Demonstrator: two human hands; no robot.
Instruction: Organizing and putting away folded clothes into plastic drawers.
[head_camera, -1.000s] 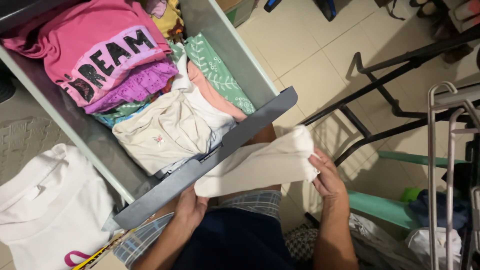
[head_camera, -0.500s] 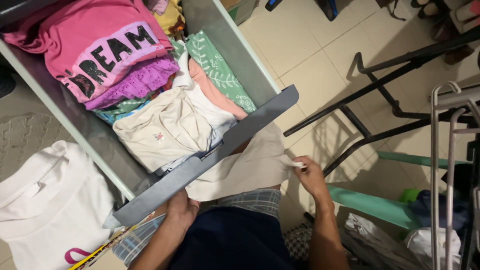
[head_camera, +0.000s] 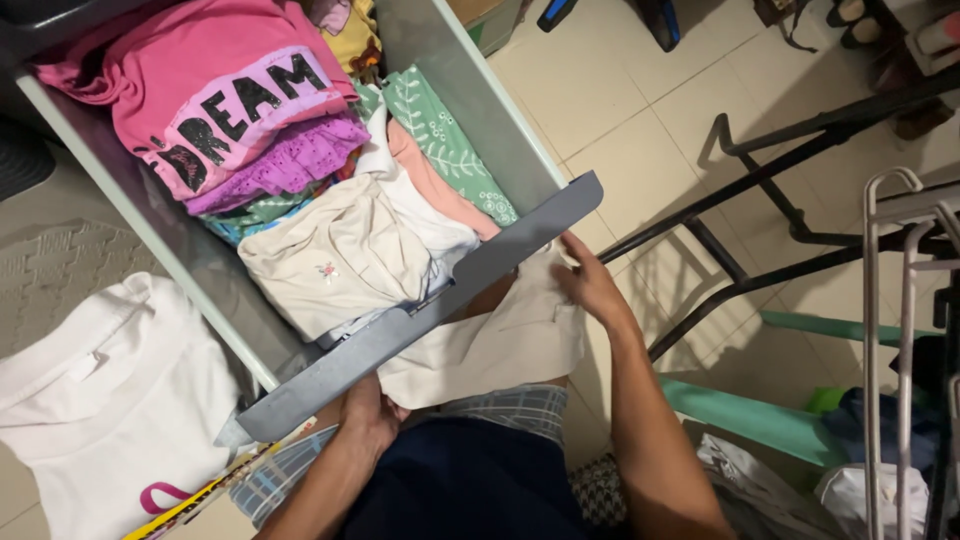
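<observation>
Two hands hold a cream cloth (head_camera: 490, 345) on the lap. Left hand (head_camera: 368, 415) grips its near corner, fingers half hidden under it. Right hand (head_camera: 588, 282) presses flat on its far edge. Beyond, the gray drawer (head_camera: 420, 325) hides some folded clothes (head_camera: 330, 255).

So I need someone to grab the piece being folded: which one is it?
Find the open grey drawer packed with folded clothes. Just below its front edge, on the person's lap, lies a plain cream cloth under the left hand and right hand. Unlike the cream garment with a tiny flower, it is outside the drawer.
</observation>
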